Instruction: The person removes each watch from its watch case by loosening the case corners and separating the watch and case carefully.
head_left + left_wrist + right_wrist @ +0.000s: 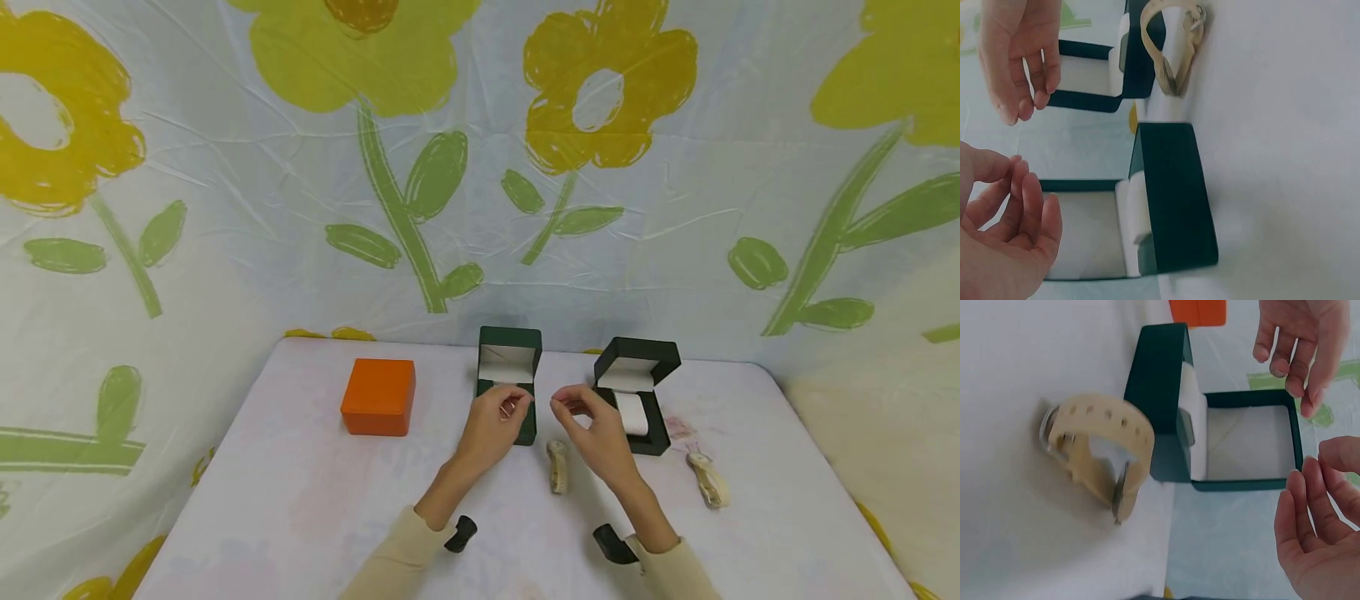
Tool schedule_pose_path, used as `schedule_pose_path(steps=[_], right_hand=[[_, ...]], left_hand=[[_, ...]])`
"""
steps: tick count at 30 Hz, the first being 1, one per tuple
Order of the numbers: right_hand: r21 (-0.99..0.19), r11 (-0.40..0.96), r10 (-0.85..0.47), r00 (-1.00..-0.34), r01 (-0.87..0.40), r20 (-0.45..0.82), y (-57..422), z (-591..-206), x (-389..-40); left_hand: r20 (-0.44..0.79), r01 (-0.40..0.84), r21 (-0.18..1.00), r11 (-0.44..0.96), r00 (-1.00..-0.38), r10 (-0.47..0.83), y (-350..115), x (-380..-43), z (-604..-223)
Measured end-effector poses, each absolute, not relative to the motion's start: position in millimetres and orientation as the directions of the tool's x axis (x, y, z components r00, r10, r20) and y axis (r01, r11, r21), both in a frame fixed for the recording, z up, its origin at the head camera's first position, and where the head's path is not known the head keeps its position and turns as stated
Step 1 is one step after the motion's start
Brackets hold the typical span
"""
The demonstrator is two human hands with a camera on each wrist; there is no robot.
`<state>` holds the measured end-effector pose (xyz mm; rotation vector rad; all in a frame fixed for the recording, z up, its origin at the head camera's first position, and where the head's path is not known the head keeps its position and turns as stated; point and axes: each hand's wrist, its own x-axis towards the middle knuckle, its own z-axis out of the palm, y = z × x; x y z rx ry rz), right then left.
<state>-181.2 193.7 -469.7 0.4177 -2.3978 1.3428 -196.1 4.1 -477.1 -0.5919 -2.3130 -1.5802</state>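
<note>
My left hand (491, 425) hovers over the near part of an open dark green watch box (510, 337). Facing it, my right hand (600, 433) hangs beside another open dark watch box (660, 429) with a white cushion (632, 413). Thumb and index fingertips come together on both hands, the other fingers loosely bent. A faint thin line shows between the fingertips in the left wrist view; I cannot tell whether they pinch something that thin. Below the hands lies a watch (1104, 419) with a cream strap, buckled into a loop.
A closed orange box (378, 396) sits at the left on the white tablecloth (300, 500). Another cream-strapped watch (707, 481) lies at the right, in front of the right-hand box. Behind the table hangs a flower-printed cloth (660, 250). Black bands (461, 533) circle the wrists.
</note>
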Motion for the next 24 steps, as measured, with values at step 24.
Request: schedule_pose_path(steps=[24], right_hand=[[-0.773,0.396,-0.172,-0.867,-0.495,0.467,134,-476,-188]], left_hand=[[0.442,0.443,0.815,0.373,-0.892,0.092,-54,-188,-488]])
